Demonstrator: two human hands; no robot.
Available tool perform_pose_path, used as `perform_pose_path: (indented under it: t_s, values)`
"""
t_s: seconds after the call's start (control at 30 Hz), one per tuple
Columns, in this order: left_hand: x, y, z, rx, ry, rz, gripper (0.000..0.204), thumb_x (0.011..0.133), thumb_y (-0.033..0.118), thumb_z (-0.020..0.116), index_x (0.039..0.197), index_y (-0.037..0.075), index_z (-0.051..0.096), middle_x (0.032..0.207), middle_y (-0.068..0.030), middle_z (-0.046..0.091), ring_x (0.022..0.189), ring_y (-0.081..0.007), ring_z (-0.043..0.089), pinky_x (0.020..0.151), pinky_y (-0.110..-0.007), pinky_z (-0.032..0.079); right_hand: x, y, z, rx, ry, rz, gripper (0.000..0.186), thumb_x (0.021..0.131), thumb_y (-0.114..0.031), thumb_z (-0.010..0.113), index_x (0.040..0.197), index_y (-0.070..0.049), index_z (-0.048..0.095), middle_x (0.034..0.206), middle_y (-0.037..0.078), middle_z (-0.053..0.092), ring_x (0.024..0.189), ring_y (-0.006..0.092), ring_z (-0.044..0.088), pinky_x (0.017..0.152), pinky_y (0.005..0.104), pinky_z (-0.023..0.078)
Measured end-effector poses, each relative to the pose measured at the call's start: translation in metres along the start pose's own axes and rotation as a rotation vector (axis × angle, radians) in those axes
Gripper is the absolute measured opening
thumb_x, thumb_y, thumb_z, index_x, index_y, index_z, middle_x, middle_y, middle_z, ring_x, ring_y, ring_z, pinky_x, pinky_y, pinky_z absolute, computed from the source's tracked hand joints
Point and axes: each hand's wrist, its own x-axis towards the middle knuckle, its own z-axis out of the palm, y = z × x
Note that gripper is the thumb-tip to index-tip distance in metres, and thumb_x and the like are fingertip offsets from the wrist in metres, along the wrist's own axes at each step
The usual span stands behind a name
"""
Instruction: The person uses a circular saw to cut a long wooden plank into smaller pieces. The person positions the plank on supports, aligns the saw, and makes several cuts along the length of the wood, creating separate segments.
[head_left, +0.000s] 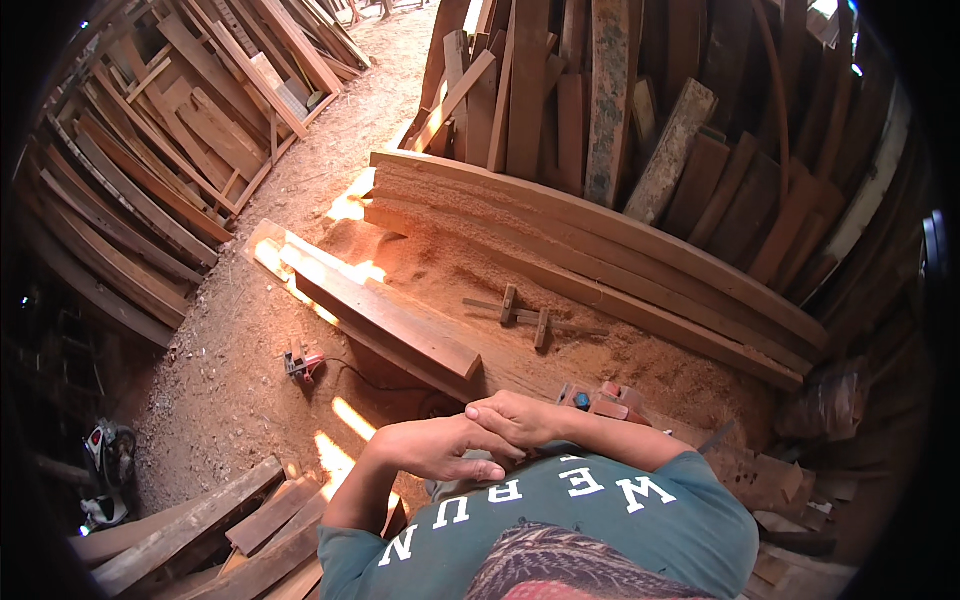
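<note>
Both of the person's forearms come up from the lower edge and fold across the chest, bent sharply at the elbows. The left hand (440,450) lies palm down with its fingers stretched toward the person's right, relaxed and flat, gripping nothing. The right hand (515,418) rests across the back of the left, its fingers (490,412) curled loosely over the left knuckles, so the 2 hands touch and overlap, with the right forearm running off toward the right sleeve.
</note>
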Motion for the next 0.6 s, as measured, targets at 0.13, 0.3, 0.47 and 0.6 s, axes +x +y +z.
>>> perform_pose_path:
  t_s: [0.13,0.3,0.47,0.6]
  values:
    - [0.0017,0.0017,-0.0035,0.010,-0.009,0.028,0.046,0.106,0.035,0.068,0.138,0.002,0.070,0.123,-0.0218,0.074,0.116,-0.0343,0.071,0.100,-0.043,0.055,-0.0001,-0.0022,-0.0013,-0.031,0.014,-0.048,0.054,0.119,-0.039,0.034,0.110,0.002,0.068,0.081,0.015,0.070,0.073,0.0217,0.066,0.073,0.0391,0.055]
    - [0.0007,-0.0001,-0.0038,0.005,-0.003,0.032,0.048,0.106,0.036,0.068,0.141,0.002,0.068,0.123,-0.0216,0.074,0.115,-0.0346,0.071,0.100,-0.043,0.055,-0.0001,-0.0067,-0.0049,-0.024,-0.017,-0.027,0.052,0.119,-0.039,0.034,0.112,0.001,0.067,0.086,0.016,0.072,0.077,0.0210,0.066,0.075,0.0384,0.055]
    - [0.0003,0.0030,-0.0071,0.023,-0.026,-0.001,0.049,0.106,0.035,0.068,0.144,0.003,0.066,0.124,-0.0212,0.074,0.116,-0.0355,0.070,0.101,-0.043,0.054,-0.0005,-0.0024,-0.0078,0.022,-0.066,0.015,0.049,0.119,-0.038,0.036,0.117,0.001,0.065,0.093,0.017,0.072,0.083,0.0203,0.065,0.079,0.0375,0.055]
    - [-0.0024,-0.0023,-0.0040,0.016,0.019,0.078,0.049,0.106,0.034,0.068,0.144,0.003,0.066,0.131,-0.0212,0.070,0.124,-0.0361,0.065,0.106,-0.044,0.051,0.0005,-0.0016,-0.0087,0.010,-0.088,0.029,0.046,0.119,-0.037,0.037,0.119,0.000,0.065,0.094,0.017,0.071,0.083,0.0217,0.065,0.080,0.0386,0.054]
